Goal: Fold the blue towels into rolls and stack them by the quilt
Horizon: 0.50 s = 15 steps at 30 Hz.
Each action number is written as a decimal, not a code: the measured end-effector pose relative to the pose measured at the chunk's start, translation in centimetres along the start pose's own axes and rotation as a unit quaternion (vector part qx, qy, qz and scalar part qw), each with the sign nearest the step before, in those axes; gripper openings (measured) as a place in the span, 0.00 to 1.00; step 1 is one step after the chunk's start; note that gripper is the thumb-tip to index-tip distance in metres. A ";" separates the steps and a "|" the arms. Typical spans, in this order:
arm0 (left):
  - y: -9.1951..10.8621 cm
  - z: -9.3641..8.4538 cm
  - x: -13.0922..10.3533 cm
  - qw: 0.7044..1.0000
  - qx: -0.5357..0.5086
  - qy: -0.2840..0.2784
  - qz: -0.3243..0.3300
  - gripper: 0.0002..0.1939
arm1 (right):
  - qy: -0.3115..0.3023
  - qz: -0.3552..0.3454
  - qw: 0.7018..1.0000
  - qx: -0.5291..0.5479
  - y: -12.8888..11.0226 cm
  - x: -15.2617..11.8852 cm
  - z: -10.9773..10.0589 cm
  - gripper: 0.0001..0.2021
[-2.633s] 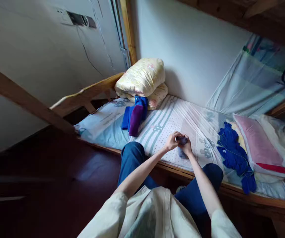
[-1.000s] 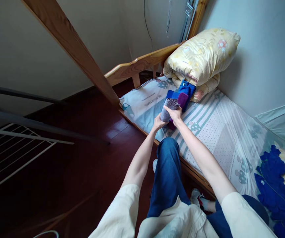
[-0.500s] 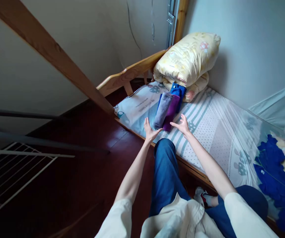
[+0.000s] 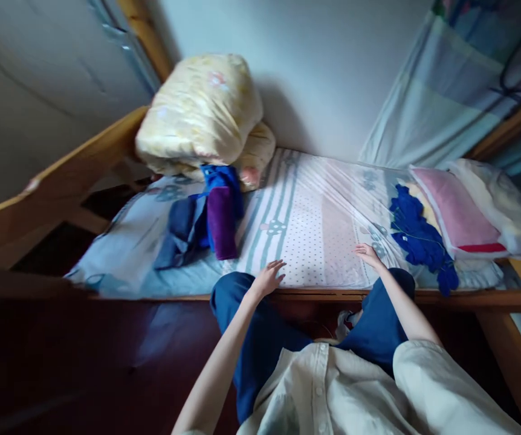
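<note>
So our left hand (image 4: 268,279) is wide, our right hand (image 4: 369,255) loosely straight, both empty; maybe the purple roll (image 4: 221,225) sits near the quilt (image 4: 201,115) to leave us room.

A purple roll (image 4: 221,226) lies beside a blurred, seemingly grey-blue cloth (image 4: 176,232).

My hands have let go of the grey cloth (image 4: 174,238), which looks looser now, though blurred, left of centre. My left hand (image 4: 268,279) has drawn back to lower centre, my right hand (image 4: 368,255) has moved right of centre, and my view has swung rightward.
</note>
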<state>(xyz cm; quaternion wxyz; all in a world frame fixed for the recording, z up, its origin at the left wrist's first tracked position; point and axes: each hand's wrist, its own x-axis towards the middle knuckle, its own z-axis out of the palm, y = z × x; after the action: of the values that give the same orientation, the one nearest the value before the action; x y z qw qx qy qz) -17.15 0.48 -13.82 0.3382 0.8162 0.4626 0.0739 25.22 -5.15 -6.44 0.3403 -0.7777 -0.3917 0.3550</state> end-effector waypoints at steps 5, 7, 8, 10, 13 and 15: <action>8.3 5.9 4.7 0.994 0.055 -0.091 -0.026 0.37 | 0.140 0.041 0.988 -0.044 5.8 0.3 -6.4 0.12; 10.9 8.2 6.0 0.990 0.069 -0.112 -0.057 0.38 | 0.172 0.049 0.983 -0.033 7.4 0.8 -7.6 0.15; 11.8 9.3 6.4 0.987 0.075 -0.120 -0.077 0.38 | 0.184 0.052 0.981 -0.023 8.1 1.3 -8.0 0.17; 12.6 11.3 6.9 0.979 0.091 -0.137 -0.116 0.38 | 0.212 0.066 0.975 -0.007 9.3 2.3 -8.9 0.20; 12.0 13.4 6.9 0.971 0.120 -0.154 -0.140 0.38 | 0.271 0.105 0.957 -0.026 11.0 4.0 -10.8 0.21; 11.3 14.1 6.9 0.968 0.134 -0.160 -0.139 0.39 | 0.296 0.124 0.946 -0.048 12.3 5.1 -12.4 0.21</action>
<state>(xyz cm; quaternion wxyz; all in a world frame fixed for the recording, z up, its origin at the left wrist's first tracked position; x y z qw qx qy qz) 0.76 -4.66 -18.85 0.3024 0.7828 0.5173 -0.1681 42.11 -9.55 -11.43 0.3571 -0.9054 -0.1904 0.1286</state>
